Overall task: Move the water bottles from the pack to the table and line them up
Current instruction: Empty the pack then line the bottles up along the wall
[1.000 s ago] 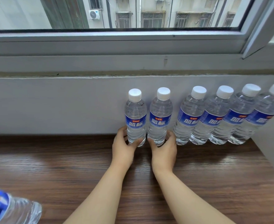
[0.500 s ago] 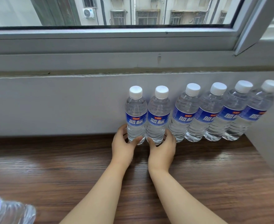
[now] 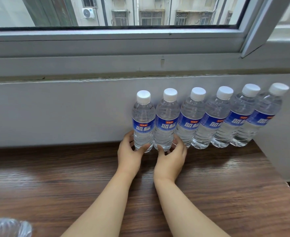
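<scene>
Near left, cut off by the frame edge: a blurred bottle [image 3: 7,227]. Far along the wall on the table [image 3: 226,194], six bottles in a row. Left hand [image 3: 129,155] curled round the base of the leftmost bottle [image 3: 143,120], right hand [image 3: 171,159] round the second bottle [image 3: 165,122], fingertips partly hidden behind.

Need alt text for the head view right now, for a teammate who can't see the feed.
Two bare hands grip the bases of the two leftmost of six upright water bottles lined against a white wall on a wooden table: left hand on the end bottle, right hand on the second bottle. A window is above; part of another bottle shows bottom left.
</scene>
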A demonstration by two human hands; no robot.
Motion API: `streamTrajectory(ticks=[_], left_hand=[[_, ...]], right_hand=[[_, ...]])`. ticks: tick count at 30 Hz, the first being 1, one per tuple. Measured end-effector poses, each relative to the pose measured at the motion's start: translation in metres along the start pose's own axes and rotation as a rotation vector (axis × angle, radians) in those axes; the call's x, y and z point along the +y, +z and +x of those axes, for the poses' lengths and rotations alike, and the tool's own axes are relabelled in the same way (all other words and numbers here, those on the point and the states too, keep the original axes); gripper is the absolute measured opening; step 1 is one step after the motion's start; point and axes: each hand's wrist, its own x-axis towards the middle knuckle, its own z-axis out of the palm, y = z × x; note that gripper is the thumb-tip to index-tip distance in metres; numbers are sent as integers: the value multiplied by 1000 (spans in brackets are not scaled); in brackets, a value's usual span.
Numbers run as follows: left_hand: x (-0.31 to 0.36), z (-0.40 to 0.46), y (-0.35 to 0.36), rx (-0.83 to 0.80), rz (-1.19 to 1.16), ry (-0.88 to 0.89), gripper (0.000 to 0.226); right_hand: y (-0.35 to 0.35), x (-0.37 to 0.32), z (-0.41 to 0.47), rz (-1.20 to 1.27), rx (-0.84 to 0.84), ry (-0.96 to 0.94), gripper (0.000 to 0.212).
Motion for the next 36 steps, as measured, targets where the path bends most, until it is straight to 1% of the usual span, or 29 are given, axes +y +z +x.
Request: streamTrajectory(ticks=[8, 13, 18, 22, 24, 26, 28, 30, 32, 34, 36], left_hand=[[1, -2, 4, 38, 7, 13, 55], [2, -4, 5, 52, 28, 9, 56], [2, -4, 5, 26, 80, 30, 57], [4, -6, 5, 5, 125, 31, 58], [6, -7, 5, 2, 133, 4, 66], [4, -9, 4, 11, 177, -30, 80], [3, -14, 1, 11, 220, -72, 88], [3, -25, -5, 26, 238, -95, 81], [3, -40, -12, 46, 258, -100, 66], [5, -57, -22, 43, 267, -120, 48], [7, -78, -35, 16, 256, -148, 31]], right_hand=[[2, 4, -2, 50, 7, -2, 58], [1, 1, 2, 26, 27, 14, 53], [0, -2, 3, -9, 27, 2, 53], [-3, -5, 3, -57, -13, -2, 56], [-5, -7, 0, -69, -44, 0, 60], [-8, -8, -2, -71, -74, 7, 62], [-14, -9, -4, -87, -96, 19, 56], [-23, -9, -7, -121, -108, 38, 48], [-36, -11, -11, -153, -134, 44, 37], [-51, -12, -14, -195, -209, 48, 27], [-65, -12, -20, -226, -320, 52, 22]])
